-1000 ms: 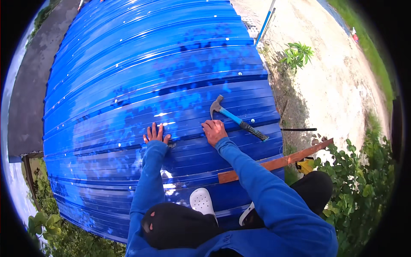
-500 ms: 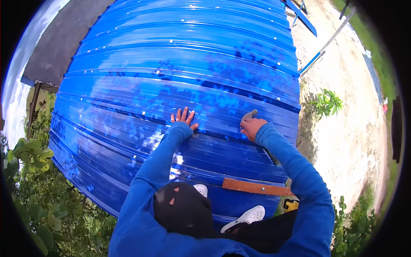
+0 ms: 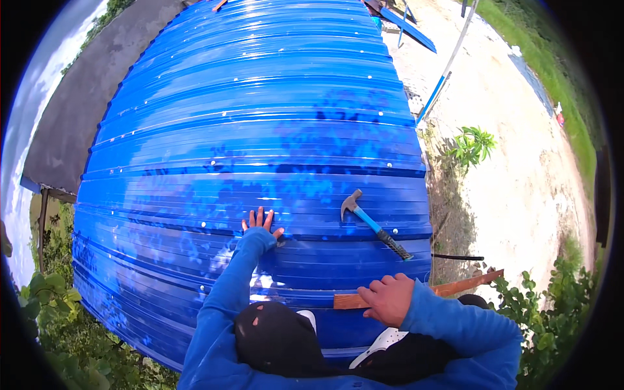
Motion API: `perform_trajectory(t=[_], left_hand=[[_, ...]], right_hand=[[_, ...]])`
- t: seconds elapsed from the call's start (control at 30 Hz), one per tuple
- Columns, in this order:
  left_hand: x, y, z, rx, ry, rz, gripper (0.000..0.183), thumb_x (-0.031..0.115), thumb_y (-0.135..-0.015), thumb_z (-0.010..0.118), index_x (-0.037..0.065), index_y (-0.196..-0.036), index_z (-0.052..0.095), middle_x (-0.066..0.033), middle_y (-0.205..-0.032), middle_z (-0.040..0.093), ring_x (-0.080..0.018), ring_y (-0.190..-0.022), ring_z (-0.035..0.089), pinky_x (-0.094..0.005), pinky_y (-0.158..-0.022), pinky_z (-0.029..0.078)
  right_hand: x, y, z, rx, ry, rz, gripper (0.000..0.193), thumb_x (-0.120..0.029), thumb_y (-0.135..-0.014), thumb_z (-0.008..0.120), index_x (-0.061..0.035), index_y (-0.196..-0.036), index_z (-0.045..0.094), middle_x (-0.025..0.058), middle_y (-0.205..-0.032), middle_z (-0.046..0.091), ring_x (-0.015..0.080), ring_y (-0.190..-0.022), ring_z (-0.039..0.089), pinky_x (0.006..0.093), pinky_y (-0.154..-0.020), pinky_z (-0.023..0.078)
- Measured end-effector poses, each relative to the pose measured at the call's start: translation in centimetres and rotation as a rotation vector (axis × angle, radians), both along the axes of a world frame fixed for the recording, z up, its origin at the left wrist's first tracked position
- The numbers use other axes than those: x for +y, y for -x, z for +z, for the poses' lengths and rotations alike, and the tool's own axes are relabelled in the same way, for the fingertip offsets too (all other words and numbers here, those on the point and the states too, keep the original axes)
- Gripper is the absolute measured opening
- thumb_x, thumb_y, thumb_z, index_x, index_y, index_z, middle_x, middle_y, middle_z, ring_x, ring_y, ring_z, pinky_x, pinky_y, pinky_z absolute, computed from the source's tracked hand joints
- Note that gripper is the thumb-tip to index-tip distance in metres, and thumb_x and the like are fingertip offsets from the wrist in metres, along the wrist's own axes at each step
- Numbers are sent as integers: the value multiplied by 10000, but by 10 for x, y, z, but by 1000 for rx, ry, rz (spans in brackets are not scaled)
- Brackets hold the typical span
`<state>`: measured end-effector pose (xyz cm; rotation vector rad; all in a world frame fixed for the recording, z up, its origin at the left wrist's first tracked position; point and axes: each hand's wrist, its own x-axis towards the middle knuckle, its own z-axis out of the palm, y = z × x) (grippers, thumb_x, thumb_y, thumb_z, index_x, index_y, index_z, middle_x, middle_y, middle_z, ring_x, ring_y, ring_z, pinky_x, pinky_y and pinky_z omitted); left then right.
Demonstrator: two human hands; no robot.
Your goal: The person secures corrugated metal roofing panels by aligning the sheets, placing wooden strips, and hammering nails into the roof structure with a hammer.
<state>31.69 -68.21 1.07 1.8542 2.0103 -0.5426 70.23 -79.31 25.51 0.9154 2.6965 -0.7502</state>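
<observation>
My left hand lies flat on the blue corrugated metal roofing, fingers spread, beside a raised rib. A claw hammer with a blue shaft and dark grip rests on the sheet to its right, touched by neither hand. Low on the right, my right hand is closed, its fingers curled, in front of a reddish-brown wooden board. Whatever the curled fingers hold, if anything, is hidden. The board passes behind that hand and sticks out past the roof's right edge.
Pale fastener heads dot the roofing. Beyond its right edge, pale ground with a small plant lies below. A grey roof adjoins at far left. Leafy branches crowd the lower left; my white shoes stand on the sheet.
My right hand has let go of the hammer, which now lies on the roofing, and has moved down to the wooden board. The left hand stays flat on the sheet. The view has shifted.
</observation>
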Motion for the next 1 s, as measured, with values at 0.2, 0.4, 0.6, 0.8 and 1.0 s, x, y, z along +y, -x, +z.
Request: perform_trajectory(t=[0.2, 0.4, 0.6, 0.8, 1.0], left_hand=[[1, -4, -2, 31, 40, 1, 826, 721, -911, 373, 296, -1577, 135, -80, -1656, -26, -349, -1515, -33, -618, -1170, -10], [-2, -6, 2, 42, 52, 47, 808, 713, -923, 356, 304, -1578, 120, -72, -1656, -30, -345, -1516, -36, -612, -1172, -12], [2, -6, 18, 18, 109, 78, 797, 691, -932, 373, 298, -1579, 127, -56, -1658, -30, -327, -1518, -41, -601, -1179, 7], [6, -13, 27, -18, 120, 53, 793, 679, -946, 349, 290, -1582, 81, -34, -1657, -51, -323, -1516, -60, -595, -1184, -1], [-5, -7, 29, -48, 136, 97, 793, 675, -945, 362, 292, -1582, 86, -33, -1657, -50, -317, -1516, -65, -591, -1185, -12]], right_hand=[[6, -5, -19, -17, 6, 32, 500, -422, -909, 628, -73, -1260, 556, 102, -945, 648, 298, -846, 671, 427, -695, 555], [10, -4, -19, -23, 69, 48, 385, -402, -923, 616, -71, -1115, 574, 128, -965, 657, 334, -884, 678, 454, -728, 550], [8, -6, -19, 5, 42, 94, 480, -429, -898, 640, -71, -1213, 580, 117, -962, 661, 317, -870, 676, 449, -711, 549], [6, -13, -15, 25, 15, 68, 528, -393, -848, 698, -68, -1247, 577, 118, -949, 654, 308, -830, 655, 442, -691, 530], [11, -11, -26, 95, 72, 80, 533, -344, -832, 726, -47, -1248, 577, 137, -956, 647, 331, -837, 642, 440, -693, 520]])
